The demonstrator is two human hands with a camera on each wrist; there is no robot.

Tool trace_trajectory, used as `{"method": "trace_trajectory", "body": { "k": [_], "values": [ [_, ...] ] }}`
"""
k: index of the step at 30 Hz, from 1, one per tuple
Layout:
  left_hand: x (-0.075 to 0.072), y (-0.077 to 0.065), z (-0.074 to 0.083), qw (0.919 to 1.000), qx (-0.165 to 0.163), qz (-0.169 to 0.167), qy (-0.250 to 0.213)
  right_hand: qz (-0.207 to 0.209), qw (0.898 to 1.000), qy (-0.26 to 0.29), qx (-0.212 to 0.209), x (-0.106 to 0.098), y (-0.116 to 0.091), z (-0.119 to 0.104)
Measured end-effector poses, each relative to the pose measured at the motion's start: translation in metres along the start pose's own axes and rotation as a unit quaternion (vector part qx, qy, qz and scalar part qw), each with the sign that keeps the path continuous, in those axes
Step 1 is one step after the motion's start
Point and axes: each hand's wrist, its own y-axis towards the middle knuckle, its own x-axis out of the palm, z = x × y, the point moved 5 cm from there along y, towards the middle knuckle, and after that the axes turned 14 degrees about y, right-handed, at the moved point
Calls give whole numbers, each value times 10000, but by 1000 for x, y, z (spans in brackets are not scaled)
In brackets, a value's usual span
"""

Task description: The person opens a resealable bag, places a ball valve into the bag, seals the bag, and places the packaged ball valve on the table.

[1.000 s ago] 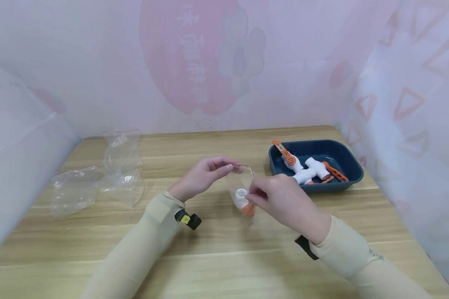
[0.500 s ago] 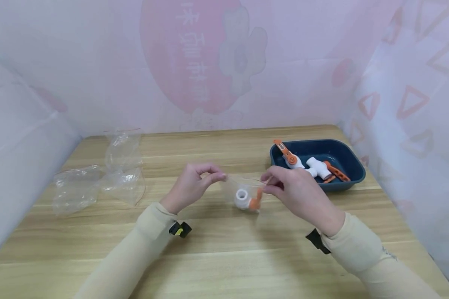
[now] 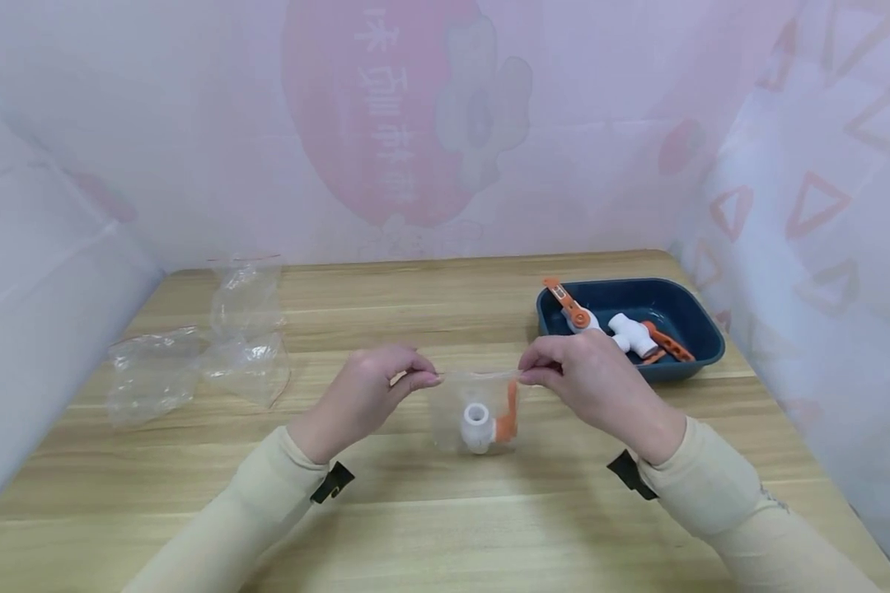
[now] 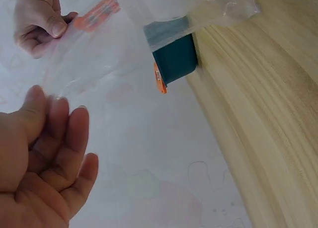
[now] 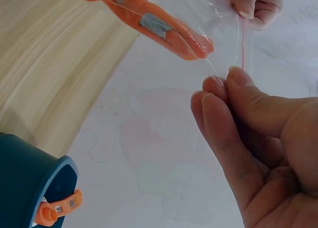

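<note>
A clear zip-lock bag (image 3: 451, 420) hangs upright between my two hands over the table. Inside it sits a white ball valve (image 3: 478, 430) with an orange handle (image 5: 164, 27). My left hand (image 3: 371, 394) pinches the bag's top left corner between thumb and fingertips. At the top right corner, the thumb and fingers of my right hand (image 3: 597, 387) pinch the same edge. The red seal line runs between the hands in the right wrist view. In the left wrist view the orange handle shows through the plastic close to the right hand (image 4: 42, 19).
A dark blue bin (image 3: 700, 350) at the right back holds several white valves (image 3: 633, 333) with orange handles. Further clear bags (image 3: 152, 375) lie flat on the wooden table (image 3: 386, 535) at the left. White printed sheets (image 3: 601, 165) wall the table's back and sides.
My hands have drawn apart and pulled the bag's top edge straight. The left hand has moved left and down. The valve has turned and now hangs lower, its handle pointing up at the right.
</note>
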Motion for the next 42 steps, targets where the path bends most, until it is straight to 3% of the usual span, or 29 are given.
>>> {"method": "trace_trajectory", "body": {
  "k": [12, 21, 42],
  "values": [
    [1, 1, 3, 9986, -292, -404, -182, -387, 9973, 181, 600, 0, -1, 14],
    [0, -1, 1, 9970, -660, -395, 63, -457, 9965, 326, 627, 0, -2, 18],
    [2, 0, 3, 9971, -643, -391, 91, -468, 9953, 513, 676, -5, 2, 24]
  ]
}}
